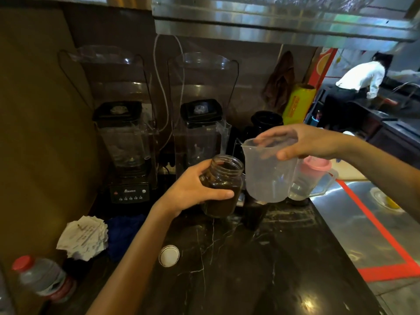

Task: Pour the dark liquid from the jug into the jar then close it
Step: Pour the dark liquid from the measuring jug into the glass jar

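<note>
My left hand (193, 189) grips a glass jar (223, 187) with no lid on it; dark liquid fills most of it. The jar is held slightly tilted, just above the black marble counter (261, 258). Right beside it, my right hand (302, 144) holds a clear plastic jug (270, 171) by its rim, upright and looking empty. The jug's spout points left toward the jar's mouth. A round white lid (168, 255) lies flat on the counter below my left forearm.
Two blenders (127, 151) (200, 137) stand at the back. A pink-lidded pitcher (313, 176) and a dark cup (253, 212) sit behind the jug. Crumpled paper (83, 237), a blue cloth (123, 230) and a water bottle (43, 278) lie left. A person in white works far right.
</note>
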`<state>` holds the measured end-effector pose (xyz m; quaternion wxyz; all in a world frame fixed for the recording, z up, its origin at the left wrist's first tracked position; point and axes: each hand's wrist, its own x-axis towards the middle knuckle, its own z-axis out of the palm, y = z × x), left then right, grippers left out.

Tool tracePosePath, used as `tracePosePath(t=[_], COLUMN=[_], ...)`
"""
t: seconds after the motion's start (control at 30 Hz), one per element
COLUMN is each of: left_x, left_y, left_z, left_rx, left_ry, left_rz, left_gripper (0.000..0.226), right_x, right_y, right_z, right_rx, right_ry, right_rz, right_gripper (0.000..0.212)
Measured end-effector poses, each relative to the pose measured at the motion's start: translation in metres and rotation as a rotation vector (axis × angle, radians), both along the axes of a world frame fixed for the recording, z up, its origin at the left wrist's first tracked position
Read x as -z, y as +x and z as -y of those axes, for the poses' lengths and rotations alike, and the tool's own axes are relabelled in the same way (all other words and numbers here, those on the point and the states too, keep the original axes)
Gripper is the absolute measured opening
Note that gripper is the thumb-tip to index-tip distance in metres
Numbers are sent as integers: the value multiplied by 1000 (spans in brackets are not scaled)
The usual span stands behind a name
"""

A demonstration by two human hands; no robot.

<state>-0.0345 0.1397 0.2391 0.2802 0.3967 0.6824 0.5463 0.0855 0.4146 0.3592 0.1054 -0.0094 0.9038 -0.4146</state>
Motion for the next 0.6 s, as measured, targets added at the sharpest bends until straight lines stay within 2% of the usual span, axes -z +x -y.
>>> tracePosePath(t=[0.13, 0.27, 0.43, 0.6], left_x=[2, 20, 74, 154], left_y=[3, 5, 12, 26], left_z=[5, 20, 52, 83], left_rx=[-1, -50, -144, -153], left_ry=[-6, 30, 8, -179], left_rz=[-76, -84, -139, -116], left_gripper=[63, 71, 84, 85], right_x=[-33, -29, 77, 209], right_y=[-9, -9, 20, 48], right_z=[19, 33, 41, 67], right_rx=[-106, -97, 25, 46], right_ry=[255, 271, 219, 116], right_rz=[121, 131, 42, 148], right_gripper=[80, 90, 100, 101])
